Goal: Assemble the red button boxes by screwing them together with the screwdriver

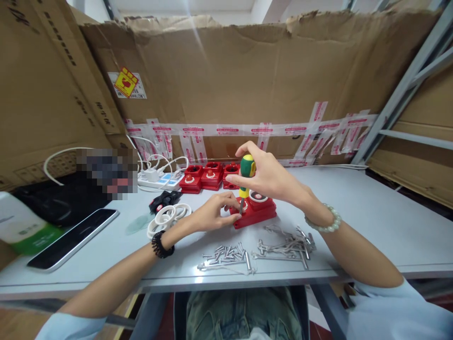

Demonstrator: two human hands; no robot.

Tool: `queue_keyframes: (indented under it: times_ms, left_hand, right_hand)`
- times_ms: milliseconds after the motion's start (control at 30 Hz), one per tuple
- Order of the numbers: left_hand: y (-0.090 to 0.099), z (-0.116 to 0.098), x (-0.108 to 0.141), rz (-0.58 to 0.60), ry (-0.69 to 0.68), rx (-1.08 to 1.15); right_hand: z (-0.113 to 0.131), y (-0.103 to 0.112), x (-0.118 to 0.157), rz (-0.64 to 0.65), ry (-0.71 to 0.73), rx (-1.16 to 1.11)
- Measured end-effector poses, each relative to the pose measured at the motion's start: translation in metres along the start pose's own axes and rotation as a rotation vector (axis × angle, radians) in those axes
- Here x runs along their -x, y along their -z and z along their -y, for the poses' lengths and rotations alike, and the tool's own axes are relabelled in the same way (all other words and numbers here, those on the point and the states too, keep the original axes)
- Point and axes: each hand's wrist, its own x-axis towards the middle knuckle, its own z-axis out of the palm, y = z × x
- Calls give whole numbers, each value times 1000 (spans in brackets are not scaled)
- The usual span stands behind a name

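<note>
In the head view my right hand [267, 174] grips a screwdriver [247, 167] by its green and yellow handle. The screwdriver stands nearly upright, its tip down at the near left end of a red box-like device [260, 215]. A round white ring with a dark centre sits on top of that device. My left hand [215, 211] rests at the device's left end, thumb and fingers close around the spot under the screwdriver tip. Whether those fingers pinch a screw cannot be made out. Loose screws [228, 254] lie in a pile nearer the table edge.
Several similar red devices [211, 176] stand at the back beside a white power strip [163, 180]. White rings [166, 217] and black pieces [164, 200] lie left. Metal rods with strings [288, 245] are front right. A tablet-like device [74, 238] lies far left. Cardboard [226, 75] walls the back.
</note>
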Motion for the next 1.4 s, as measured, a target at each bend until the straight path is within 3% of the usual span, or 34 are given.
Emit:
queue_keyframes:
  times_ms: [167, 400, 600, 667, 833, 933, 1067, 1200, 1333, 1400]
  left_hand:
    - [-7, 5, -4, -33, 19, 30]
    - [-16, 6, -7, -106, 23, 60]
    - [-5, -6, -3, -157, 46, 28]
    - [2, -12, 0, -87, 76, 77]
    - [8, -20, 7, 329, 142, 216]
    - [1, -20, 9, 420, 134, 175]
    - [-6, -22, 9, 455, 127, 90]
    - [4, -25, 8, 347, 83, 51]
    - [20, -13, 6, 44, 99, -90]
    - [23, -1, 5, -44, 143, -155]
  right_hand:
    - [0, -2, 2, 56, 19, -46]
    - [-1, -2, 3, 25, 130, -95]
    - [7, 5, 4, -73, 150, -148]
    - [9, 8, 4, -134, 158, -189]
    - [9, 9, 2, -238, 162, -237]
    - [7, 7, 1, -227, 156, -212]
    - [5, 3, -1, -220, 138, -165]
    - [0, -3, -2, -225, 134, -126]
    - [-10, -16, -7, -249, 129, -101]
    - [-17, -23, -10, -247, 119, -91]
